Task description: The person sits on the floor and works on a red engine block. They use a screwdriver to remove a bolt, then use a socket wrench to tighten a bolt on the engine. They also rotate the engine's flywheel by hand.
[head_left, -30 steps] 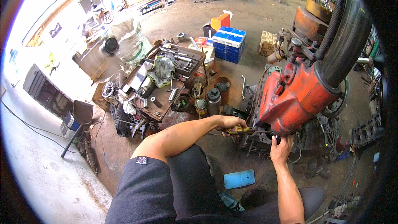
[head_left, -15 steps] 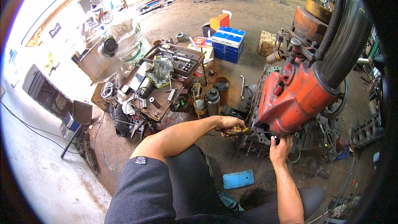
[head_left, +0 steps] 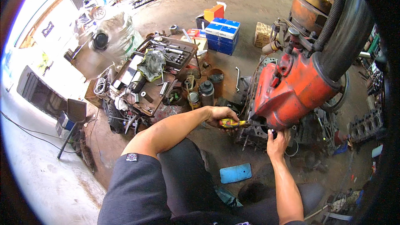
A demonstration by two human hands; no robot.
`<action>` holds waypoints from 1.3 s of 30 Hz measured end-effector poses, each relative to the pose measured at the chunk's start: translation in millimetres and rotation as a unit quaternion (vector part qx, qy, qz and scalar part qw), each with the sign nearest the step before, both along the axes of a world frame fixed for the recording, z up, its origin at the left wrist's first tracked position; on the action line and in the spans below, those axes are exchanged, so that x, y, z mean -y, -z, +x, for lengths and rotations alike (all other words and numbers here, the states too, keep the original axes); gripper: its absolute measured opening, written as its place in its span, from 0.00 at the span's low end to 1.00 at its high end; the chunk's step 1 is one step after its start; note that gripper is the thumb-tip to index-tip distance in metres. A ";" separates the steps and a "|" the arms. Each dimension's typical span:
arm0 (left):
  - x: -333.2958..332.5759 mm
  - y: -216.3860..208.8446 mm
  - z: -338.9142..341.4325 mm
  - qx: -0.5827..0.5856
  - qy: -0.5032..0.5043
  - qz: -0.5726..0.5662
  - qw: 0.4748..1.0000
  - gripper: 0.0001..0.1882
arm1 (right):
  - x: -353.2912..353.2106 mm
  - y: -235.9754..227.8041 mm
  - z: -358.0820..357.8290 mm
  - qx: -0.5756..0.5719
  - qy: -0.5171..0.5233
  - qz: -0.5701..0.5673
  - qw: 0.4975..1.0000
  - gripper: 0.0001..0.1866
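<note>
My left hand (head_left: 221, 116) is wrapped round the yellow, red-marked handle of a screwdriver (head_left: 231, 123). Its dark shaft points right, under a large red machine head (head_left: 291, 87) with a thick dark cylinder above. Below that head sits a dark metal engine block (head_left: 255, 135), partly hidden by it. At the base of the head, just right of the screwdriver's tip, my right hand (head_left: 278, 141) has its thumb raised and its other fingers curled under the metal. Whatever those fingers grip is hidden. The screwdriver's tip is also hard to make out.
To the left, a metal tray table (head_left: 166, 81) carries sockets, tools and a grey rag. Beyond it are blue boxes (head_left: 223, 37). A dark flask (head_left: 206, 91) and cans stand nearby. A blue sheet (head_left: 236, 173) lies on the floor, and engine parts (head_left: 366, 123) lie at right.
My left hand has shifted slightly left and up, showing more of the screwdriver's yellow handle. My right hand stays at the base of the red head. The whole view has shifted a little.
</note>
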State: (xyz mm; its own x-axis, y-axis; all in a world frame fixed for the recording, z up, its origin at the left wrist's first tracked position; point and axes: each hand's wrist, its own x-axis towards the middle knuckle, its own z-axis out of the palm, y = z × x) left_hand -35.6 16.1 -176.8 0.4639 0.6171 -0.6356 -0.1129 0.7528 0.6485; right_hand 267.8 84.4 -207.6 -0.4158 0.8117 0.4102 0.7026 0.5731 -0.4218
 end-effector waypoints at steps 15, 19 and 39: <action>-4.6 -1.3 2.9 -0.087 0.050 -0.017 0.995 0.23 | -0.6 -0.6 -1.2 -0.019 -0.016 0.015 1.000 0.20; -5.0 2.8 2.9 -0.059 0.052 -0.020 0.997 0.24 | 0.5 -1.1 -1.0 -0.014 -0.010 -0.015 1.000 0.20; 11.6 7.4 7.3 -0.397 0.048 0.397 0.826 0.24 | -1.7 1.5 -0.6 0.014 -0.008 -0.009 1.000 0.23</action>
